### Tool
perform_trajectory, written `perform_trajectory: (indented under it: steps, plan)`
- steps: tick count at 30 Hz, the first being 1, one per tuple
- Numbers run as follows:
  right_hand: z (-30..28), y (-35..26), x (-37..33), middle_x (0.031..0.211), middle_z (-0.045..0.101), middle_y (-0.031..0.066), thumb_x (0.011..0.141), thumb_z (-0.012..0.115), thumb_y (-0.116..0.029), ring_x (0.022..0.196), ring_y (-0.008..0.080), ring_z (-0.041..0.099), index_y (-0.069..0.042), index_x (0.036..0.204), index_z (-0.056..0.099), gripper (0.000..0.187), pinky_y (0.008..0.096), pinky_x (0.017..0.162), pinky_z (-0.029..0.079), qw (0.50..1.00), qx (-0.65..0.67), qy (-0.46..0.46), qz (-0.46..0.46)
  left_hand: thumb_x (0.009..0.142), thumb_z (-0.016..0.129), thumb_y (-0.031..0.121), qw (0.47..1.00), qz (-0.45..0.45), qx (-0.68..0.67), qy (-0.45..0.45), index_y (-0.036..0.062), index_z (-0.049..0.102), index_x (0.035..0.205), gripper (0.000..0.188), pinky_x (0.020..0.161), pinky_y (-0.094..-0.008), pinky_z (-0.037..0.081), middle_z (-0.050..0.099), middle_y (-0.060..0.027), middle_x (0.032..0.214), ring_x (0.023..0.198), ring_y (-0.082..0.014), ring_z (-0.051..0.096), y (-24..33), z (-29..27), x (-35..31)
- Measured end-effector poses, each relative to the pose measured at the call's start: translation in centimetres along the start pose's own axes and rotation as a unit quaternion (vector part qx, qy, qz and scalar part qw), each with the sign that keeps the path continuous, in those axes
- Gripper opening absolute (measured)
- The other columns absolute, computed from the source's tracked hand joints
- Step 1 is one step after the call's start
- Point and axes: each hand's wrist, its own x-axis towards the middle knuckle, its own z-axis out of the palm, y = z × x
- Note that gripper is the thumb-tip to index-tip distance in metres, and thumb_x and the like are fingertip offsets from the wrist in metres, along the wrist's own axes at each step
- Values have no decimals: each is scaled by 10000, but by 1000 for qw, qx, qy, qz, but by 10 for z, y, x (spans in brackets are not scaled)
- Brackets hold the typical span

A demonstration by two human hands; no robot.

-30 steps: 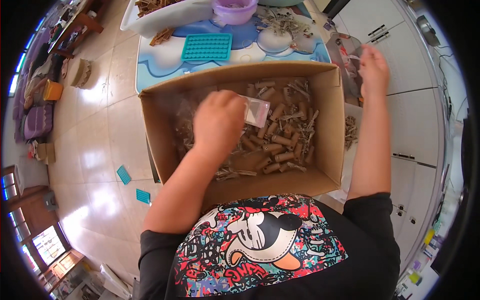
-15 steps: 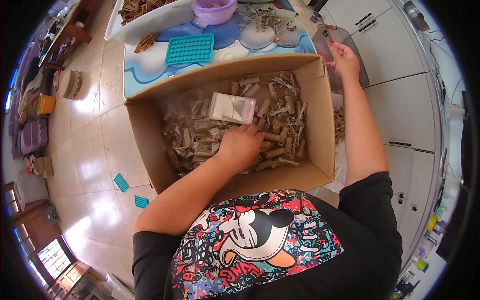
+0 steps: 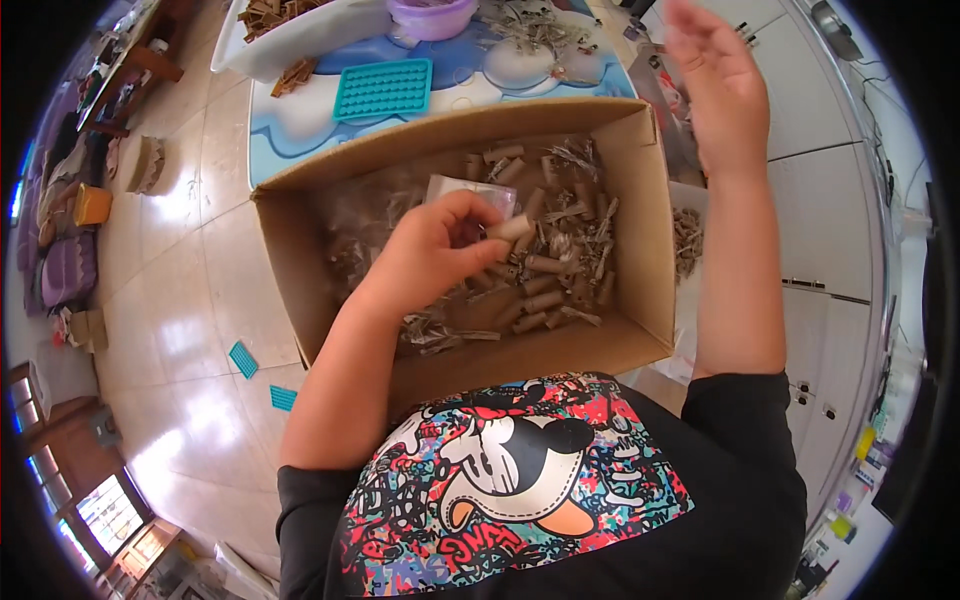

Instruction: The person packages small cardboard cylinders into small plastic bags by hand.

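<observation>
My left hand is closed around one end of a small brown cylinder, lifted above the inside of an open cardboard box. More brown cylinders lie loose in the box, among thin bundles in clear wrap. A stack of clear plastic sleeves lies there too, partly hidden behind my left hand. Beyond the box's right side my right hand is raised, slightly blurred, with fingers stretched out and nothing visible in them. Beside it is a clear plastic container with something red in it.
A teal tray with rows of cells lies on the patterned table behind the box. Further back are a purple bowl, a white bin of brown pieces and a pile of small metal parts. White cabinets stand at right.
My left hand has risen from the pile with a brown cylinder in its fingers. My right hand has come up away from the clear container, and its fingers have straightened.
</observation>
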Motion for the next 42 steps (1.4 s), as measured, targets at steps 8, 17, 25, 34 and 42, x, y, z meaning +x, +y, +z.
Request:
perform_trajectory:
  steps: [8,17,25,34,42]
  plan:
    - [53,-18,-58,710,598,37,798,647,-269,652,93,527,13,842,621,287,266,602,426,926,-40,-359,113,781,648,36,965,58,-230,112,19,547,966,212,735,-229,470,598,-29,874,805,-105,584,-2,-25,-1]
    - [61,8,-79,751,600,40,801,607,-46,657,95,560,12,903,579,121,225,597,469,872,174,-309,336,814,628,114,954,51,-237,174,1,537,956,203,745,-235,475,596,-46,880,803,-106,583,-4,-23,0]
    - [62,25,-82,749,595,25,802,635,-81,694,93,559,-11,834,591,88,227,645,460,888,226,-232,328,859,577,132,911,84,-353,197,5,521,951,166,812,-294,487,585,-62,921,861,-153,599,-9,-21,4]
    - [66,18,-86,777,603,31,798,633,-53,709,101,573,-14,863,584,90,225,668,462,879,273,-252,299,862,573,146,915,3,-340,216,28,537,953,153,763,-280,493,585,-46,912,808,-136,590,-9,-18,4]
    - [69,18,-86,790,608,32,789,643,-31,729,92,577,-12,871,582,105,207,650,460,924,304,-110,206,901,504,230,968,-61,-228,81,15,569,1021,255,657,-234,459,596,-24,859,709,-109,583,-7,-16,-2]
